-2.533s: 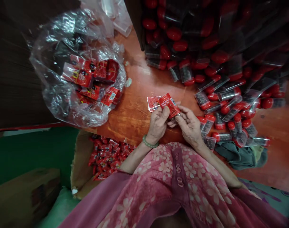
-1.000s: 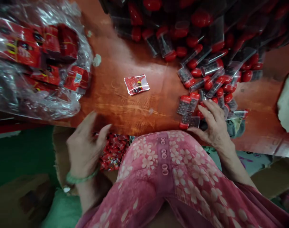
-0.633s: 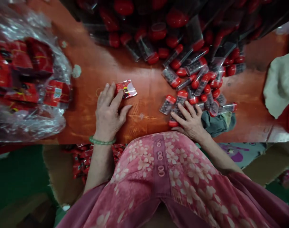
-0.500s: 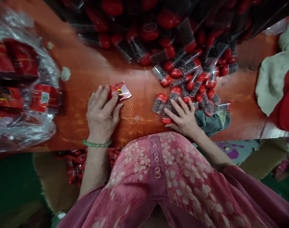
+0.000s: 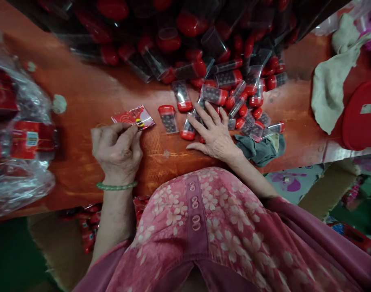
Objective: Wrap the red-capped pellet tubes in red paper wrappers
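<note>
My left hand (image 5: 117, 152), with a green bangle at the wrist, is closed, thumb and fingers pinching the near edge of a small red printed packet (image 5: 129, 117) on the table. Spread fingers of my right hand (image 5: 214, 136) lie over a few clear plastic tubes with red caps, dark beads inside. One such tube (image 5: 169, 119) lies apart, between the packet and my right hand. Another tube (image 5: 182, 96) lies just beyond my right fingertips. What is under the palm is hidden.
A heap of red-capped tubes (image 5: 228, 79) spreads from a dark container at the far side of the orange table (image 5: 82, 170). Clear plastic bags with red packs (image 5: 24, 140) lie left. Right are a dark cloth (image 5: 261, 148), a pale cloth (image 5: 328, 95) and a red lid-like object (image 5: 362, 117).
My left fingers have curled from lying flat into a pinch on the packet. My right hand has moved forward and left over the tubes, and one tube now lies nearer the packet.
</note>
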Available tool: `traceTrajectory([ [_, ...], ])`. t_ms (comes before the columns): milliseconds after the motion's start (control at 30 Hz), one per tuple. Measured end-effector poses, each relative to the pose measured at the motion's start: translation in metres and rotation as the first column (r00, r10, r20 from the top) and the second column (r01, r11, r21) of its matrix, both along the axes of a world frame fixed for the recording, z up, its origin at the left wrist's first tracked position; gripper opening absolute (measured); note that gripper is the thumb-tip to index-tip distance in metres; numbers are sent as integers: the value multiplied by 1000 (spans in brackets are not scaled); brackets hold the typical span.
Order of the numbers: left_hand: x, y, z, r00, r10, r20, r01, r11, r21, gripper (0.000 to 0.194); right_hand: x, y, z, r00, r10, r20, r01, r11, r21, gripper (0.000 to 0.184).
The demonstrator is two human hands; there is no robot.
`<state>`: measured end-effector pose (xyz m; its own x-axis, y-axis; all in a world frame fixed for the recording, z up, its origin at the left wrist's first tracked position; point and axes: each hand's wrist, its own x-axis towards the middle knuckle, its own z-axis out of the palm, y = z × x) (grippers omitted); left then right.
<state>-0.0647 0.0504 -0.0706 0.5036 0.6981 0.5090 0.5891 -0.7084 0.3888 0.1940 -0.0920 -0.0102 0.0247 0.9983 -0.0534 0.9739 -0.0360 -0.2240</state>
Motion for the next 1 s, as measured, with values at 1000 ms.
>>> traceTrajectory([
  [1000,25,5,53,956,-67,-285,25,988,-151,22,111,-139,56,933,-358,-41,359,933,19,31],
])
